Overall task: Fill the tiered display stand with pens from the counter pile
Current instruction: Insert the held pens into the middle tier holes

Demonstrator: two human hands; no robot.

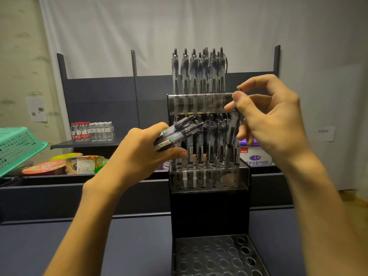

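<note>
Head view: pen (231, 134) near-upright, tip down

Open holes fill the bottom tier (219, 255) at 6 o'clock; standing pens (201, 140) crowd the middle tier at 12.

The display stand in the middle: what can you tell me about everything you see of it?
The display stand is black with clear plastic fronts and rises in three steps. Its top tier is packed with upright pens, the middle tier is partly filled, and the bottom tier shows only empty round holes. It stands on a dark counter. The right hand lowers one pen into the middle tier.
</note>
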